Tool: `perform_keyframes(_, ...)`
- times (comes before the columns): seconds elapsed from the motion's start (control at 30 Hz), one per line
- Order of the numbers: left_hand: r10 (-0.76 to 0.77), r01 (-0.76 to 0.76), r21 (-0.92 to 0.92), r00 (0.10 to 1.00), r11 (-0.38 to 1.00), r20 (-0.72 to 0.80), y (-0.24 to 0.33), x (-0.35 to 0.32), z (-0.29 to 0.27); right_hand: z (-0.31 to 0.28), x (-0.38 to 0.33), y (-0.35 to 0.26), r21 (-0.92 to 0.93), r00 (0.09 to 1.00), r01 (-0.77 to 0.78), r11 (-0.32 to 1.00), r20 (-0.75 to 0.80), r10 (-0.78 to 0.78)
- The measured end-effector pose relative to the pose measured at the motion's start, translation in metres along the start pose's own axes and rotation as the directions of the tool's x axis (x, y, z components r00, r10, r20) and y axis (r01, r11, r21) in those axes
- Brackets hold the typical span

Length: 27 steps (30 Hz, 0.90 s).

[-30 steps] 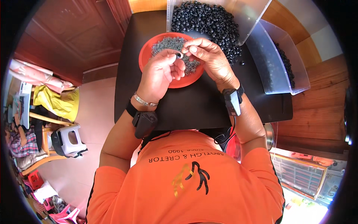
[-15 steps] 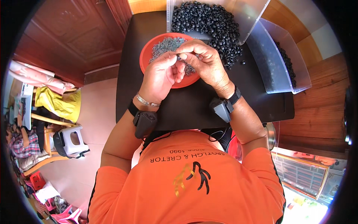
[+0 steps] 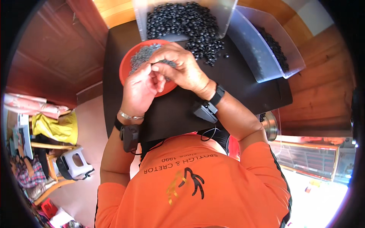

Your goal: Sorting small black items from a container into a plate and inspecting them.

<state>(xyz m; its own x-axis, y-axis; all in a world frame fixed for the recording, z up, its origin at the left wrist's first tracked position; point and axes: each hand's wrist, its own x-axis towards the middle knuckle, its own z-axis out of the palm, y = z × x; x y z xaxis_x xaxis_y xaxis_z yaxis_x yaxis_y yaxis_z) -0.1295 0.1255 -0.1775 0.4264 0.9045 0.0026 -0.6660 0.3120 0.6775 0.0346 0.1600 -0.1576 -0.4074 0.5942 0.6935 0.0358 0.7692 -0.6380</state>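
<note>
Small grey parts lay heaped in the red bowl, which sat at the far left of the black table, and both my hands met directly over that bowl.

Largest first. Black table filled the middle of the view, its near edge against my chest. At its far edge stood a clear plastic bin, tipped open toward me, with black ring-shaped parts piled in it and spilling out onto the tabletop just right of the bowl. A second clear bin stood to the right of the first, angled, with a few more black pieces along its far wall.

Red bowl was touching the front lip of the first bin, or very nearly; I could not tell which.

My right hand lay across the bowl, knuckles up, fingers curled inward and pinched together at the tips. My left hand came up from below it, fingers bunched, meeting the right fingertips. Whatever sat between them was too small and too covered to make out, so I could not tell whether either hand was clamped on a piece.

Each wrist carried a black strapped device; the left also a thin silver bracelet.
</note>
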Motion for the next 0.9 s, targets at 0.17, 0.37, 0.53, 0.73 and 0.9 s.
perform_keyframes(0.17, 0.057, -0.055, 0.042, 0.998, 0.998, -0.037, -0.002, 0.003, -0.003, -0.004, 0.001, -0.005, -0.233, 0.999, 0.054, 0.971, 0.005, -0.054)
perform_keyframes(0.37, 0.134, -0.127, 0.058, 0.983, 0.990, -0.130, 0.000, 0.006, -0.002, -0.015, 0.003, -0.020, -0.397, 0.993, 0.097, 0.913, 0.101, -0.062)
perform_keyframes(0.53, 0.163, -0.151, 0.093, 0.977, 0.984, -0.135, 0.002, 0.001, -0.002, -0.070, 0.013, -0.022, -0.558, 0.992, -0.063, 0.827, 0.056, 0.114)
perform_keyframes(0.73, 0.108, -0.104, 0.075, 0.992, 0.992, -0.059, 0.002, 0.001, 0.010, -0.148, -0.036, 0.008, -0.886, 0.975, -0.131, 0.445, -0.034, 0.219)
perform_keyframes(0.9, 0.077, -0.075, 0.065, 0.996, 0.995, -0.038, 0.001, 0.000, 0.008, -0.152, -0.054, 0.022, -0.891, 0.964, -0.026, 0.452, 0.097, 0.247)
